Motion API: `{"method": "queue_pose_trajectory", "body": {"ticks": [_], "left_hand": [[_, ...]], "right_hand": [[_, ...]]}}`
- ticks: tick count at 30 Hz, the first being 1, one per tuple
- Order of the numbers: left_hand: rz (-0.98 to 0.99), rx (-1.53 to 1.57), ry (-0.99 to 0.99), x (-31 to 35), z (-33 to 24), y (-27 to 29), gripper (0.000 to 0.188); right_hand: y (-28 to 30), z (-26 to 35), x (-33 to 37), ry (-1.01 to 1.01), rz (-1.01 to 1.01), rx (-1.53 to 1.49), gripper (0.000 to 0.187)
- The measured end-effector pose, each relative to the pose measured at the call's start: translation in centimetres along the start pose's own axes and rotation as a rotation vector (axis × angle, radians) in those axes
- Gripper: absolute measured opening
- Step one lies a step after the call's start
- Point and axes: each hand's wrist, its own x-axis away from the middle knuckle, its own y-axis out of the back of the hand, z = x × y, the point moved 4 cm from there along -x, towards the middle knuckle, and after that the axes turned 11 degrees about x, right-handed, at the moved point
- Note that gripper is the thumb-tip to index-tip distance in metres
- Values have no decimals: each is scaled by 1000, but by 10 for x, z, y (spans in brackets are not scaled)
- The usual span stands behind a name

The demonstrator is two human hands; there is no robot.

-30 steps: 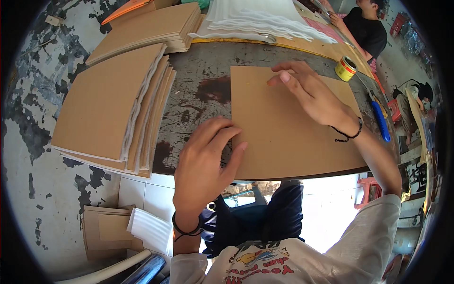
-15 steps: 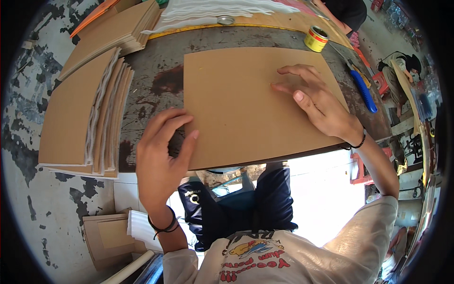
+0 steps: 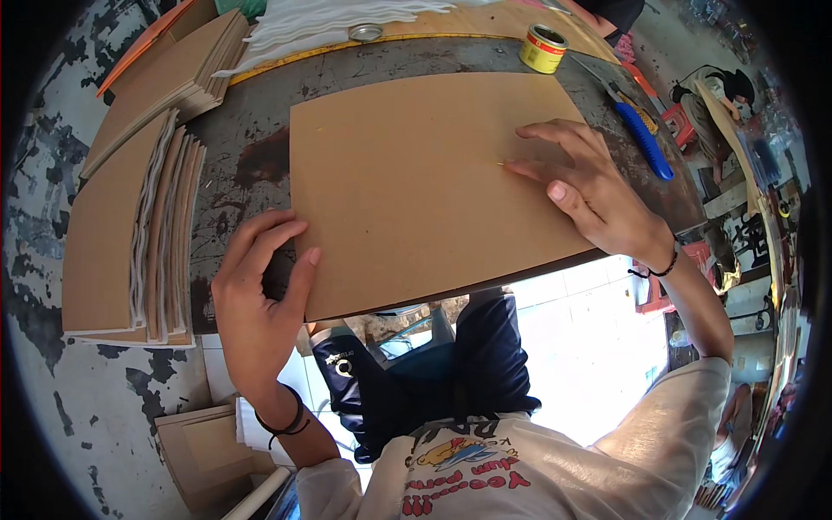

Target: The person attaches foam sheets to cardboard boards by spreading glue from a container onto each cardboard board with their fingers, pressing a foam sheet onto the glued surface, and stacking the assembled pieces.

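Observation:
A flat brown cardboard sheet lies on the dark, worn table close to its front edge. At the sheet's left edge is my left hand, its fingers curved and apart, with thumb and fingertips at the border. My right hand is over the right part of the sheet, fingers spread and open. A tiny pale speck shows by one of its fingertips, too small to name. Whether that fingertip touches the sheet I cannot tell.
Cardboard pieces layered with white foam stand stacked at the left, beside another cardboard stack. White foam sheets, a round metal lid, a yellow tin and a blue-handled cutter lie around the back and right.
The whole view has shifted, so the table's things appear further left. My right hand has moved rightward over the sheet. My left hand stays at its left edge.

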Motion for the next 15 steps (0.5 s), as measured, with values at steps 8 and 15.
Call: {"method": "queue_pose_trajectory", "body": {"ticks": [8, 15], "left_hand": [[10, 0, 7, 1, 4, 0, 26], [18, -9, 12, 2, 2, -1, 26]], "right_hand": [[12, -9, 28, -59, 24, 52, 61], [24, -15, 58, 45, -28, 474, 58]]}}
